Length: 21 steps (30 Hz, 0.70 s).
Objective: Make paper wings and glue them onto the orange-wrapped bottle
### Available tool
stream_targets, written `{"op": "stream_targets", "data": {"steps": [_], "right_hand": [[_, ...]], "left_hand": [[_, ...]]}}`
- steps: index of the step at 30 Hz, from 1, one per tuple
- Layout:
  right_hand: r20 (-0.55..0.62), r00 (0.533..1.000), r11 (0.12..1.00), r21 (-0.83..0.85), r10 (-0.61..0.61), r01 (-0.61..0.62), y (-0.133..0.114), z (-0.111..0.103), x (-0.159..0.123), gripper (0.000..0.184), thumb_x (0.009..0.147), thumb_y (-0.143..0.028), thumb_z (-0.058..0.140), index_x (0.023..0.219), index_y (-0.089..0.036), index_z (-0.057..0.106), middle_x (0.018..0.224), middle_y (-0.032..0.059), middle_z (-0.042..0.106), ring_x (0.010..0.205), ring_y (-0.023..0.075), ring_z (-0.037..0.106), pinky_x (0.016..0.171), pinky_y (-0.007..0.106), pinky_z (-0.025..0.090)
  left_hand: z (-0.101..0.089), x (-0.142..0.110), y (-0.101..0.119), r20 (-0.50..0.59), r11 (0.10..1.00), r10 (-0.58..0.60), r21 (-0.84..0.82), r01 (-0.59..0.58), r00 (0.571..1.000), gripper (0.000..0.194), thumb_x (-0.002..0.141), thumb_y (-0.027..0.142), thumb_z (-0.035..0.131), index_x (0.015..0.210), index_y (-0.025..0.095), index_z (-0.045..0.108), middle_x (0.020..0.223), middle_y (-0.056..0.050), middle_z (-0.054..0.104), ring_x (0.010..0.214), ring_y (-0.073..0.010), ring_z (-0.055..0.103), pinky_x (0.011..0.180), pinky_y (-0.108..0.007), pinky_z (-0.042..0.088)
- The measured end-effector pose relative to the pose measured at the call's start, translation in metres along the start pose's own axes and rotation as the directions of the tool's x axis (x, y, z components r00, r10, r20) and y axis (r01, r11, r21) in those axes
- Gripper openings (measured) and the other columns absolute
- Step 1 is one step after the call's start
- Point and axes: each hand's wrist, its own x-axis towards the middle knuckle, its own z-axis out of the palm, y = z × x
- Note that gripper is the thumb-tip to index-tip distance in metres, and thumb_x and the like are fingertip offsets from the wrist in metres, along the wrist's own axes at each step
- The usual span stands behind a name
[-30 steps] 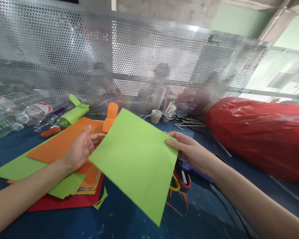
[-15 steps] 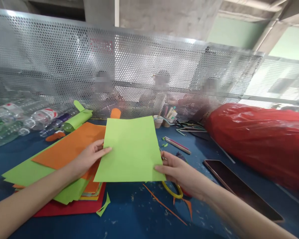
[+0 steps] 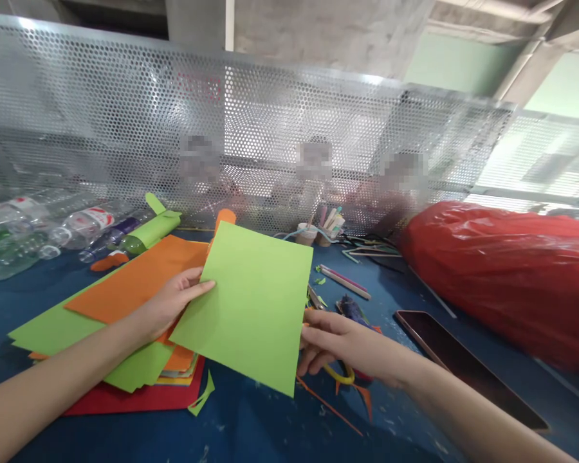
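I hold a light green paper sheet [image 3: 249, 302] up over the blue table [image 3: 251, 431], tilted with its lower corner pointing down. My left hand [image 3: 171, 301] pinches its left edge, thumb on the front. My right hand [image 3: 335, 344] grips the right edge, fingers curled behind and beside the sheet. Under my left forearm lies a stack of coloured paper [image 3: 125, 302]: orange on top, green below, red at the bottom. Scissors with yellow and red handles [image 3: 343, 375] lie under my right hand.
Plastic bottles [image 3: 43, 228] lie at the far left by a perforated metal screen [image 3: 251, 135]. A green paper roll [image 3: 155, 226], cups of pens [image 3: 321, 230], loose pencils [image 3: 342, 281], a dark phone [image 3: 463, 366] and a big red plastic bag [image 3: 511, 276] are on the table. Paper scraps litter the front.
The green sheet has turned from lying square to tilted, its lower corner dropping. My right hand shifted slightly down along the right edge. My left hand stayed in place.
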Motion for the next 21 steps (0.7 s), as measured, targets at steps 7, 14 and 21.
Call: {"op": "stream_targets", "data": {"steps": [7, 14, 21], "right_hand": [[-0.117, 0.993, 0.989, 0.149, 0.014, 0.003, 0.0016, -0.0010, 0.0016, 0.040, 0.100, -0.046, 0.040, 0.116, -0.016, 0.062, 0.090, 0.0070, 0.073, 0.068, 0.0127, 0.070, 0.067, 0.026, 0.053], [-0.095, 0.993, 0.997, 0.027, -0.072, 0.075, 0.0029, -0.0044, 0.0064, 0.033, 0.088, -0.035, 0.064, 0.118, -0.021, 0.062, 0.085, 0.0014, 0.074, 0.070, 0.0112, 0.070, 0.065, 0.021, 0.052], [0.056, 0.990, 0.986, -0.103, -0.130, 0.135, 0.0030, -0.0050, 0.0027, 0.029, 0.086, -0.034, 0.067, 0.110, -0.018, 0.069, 0.084, 0.0030, 0.073, 0.069, 0.0115, 0.068, 0.064, 0.021, 0.052]], "left_hand": [[0.0013, -0.0007, 0.0007, -0.001, 1.000, -0.009, -0.001, 0.009, 1.000, 0.030, 0.081, 0.029, 0.074, 0.109, 0.020, 0.069, 0.101, -0.007, 0.078, 0.082, -0.0233, 0.074, 0.076, -0.034, 0.058], [0.0014, 0.0001, 0.0007, -0.041, 1.000, -0.012, 0.015, 0.013, 0.999, 0.034, 0.079, 0.034, 0.076, 0.109, 0.020, 0.069, 0.099, -0.006, 0.078, 0.081, -0.0229, 0.073, 0.074, -0.032, 0.057], [0.0009, 0.0028, -0.0004, -0.109, 0.997, -0.054, 0.050, 0.059, 0.993, 0.032, 0.080, 0.041, 0.072, 0.103, 0.020, 0.071, 0.088, -0.004, 0.079, 0.071, -0.0207, 0.073, 0.066, -0.028, 0.057]]}}
